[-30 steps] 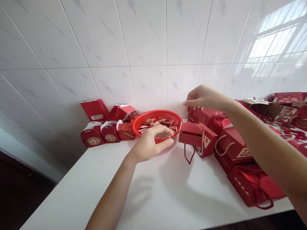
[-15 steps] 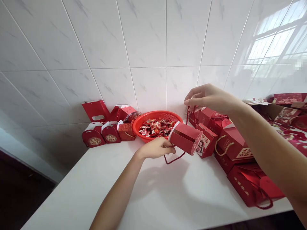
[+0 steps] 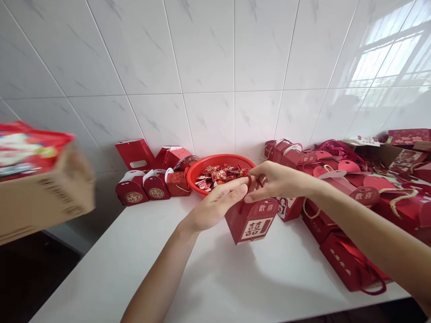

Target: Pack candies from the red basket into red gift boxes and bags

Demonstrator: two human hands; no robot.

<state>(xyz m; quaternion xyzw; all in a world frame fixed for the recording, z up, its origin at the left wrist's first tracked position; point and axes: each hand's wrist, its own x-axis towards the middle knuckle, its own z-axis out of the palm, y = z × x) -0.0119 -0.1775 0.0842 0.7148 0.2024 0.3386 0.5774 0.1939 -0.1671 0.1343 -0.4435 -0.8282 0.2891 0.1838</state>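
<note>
A red gift box (image 3: 251, 222) with a white label bearing a dark character is held slightly tilted over the white table (image 3: 161, 260). My left hand (image 3: 218, 202) grips its top from the left, thumb along the near side and fingers partly hidden. From the right, my right hand (image 3: 272, 179) pinches the dark red cord handle (image 3: 249, 181) at the top of that box. Directly behind stands a red plastic basket (image 3: 190, 172) with wrapped sweets (image 3: 220, 175) in it.
Several red boxes (image 3: 156, 188) stand at the back left against the tiled wall (image 3: 207, 58). More red gift boxes (image 3: 350, 260) with cord handles crowd the right side. A blurred cardboard carton (image 3: 47, 202) holding red packets (image 3: 30, 150) hangs in at the left edge.
The gift box has turned from lying sideways to upright, its label now facing me. My right hand has come down and left to its top. The cardboard carton has entered at the left.
</note>
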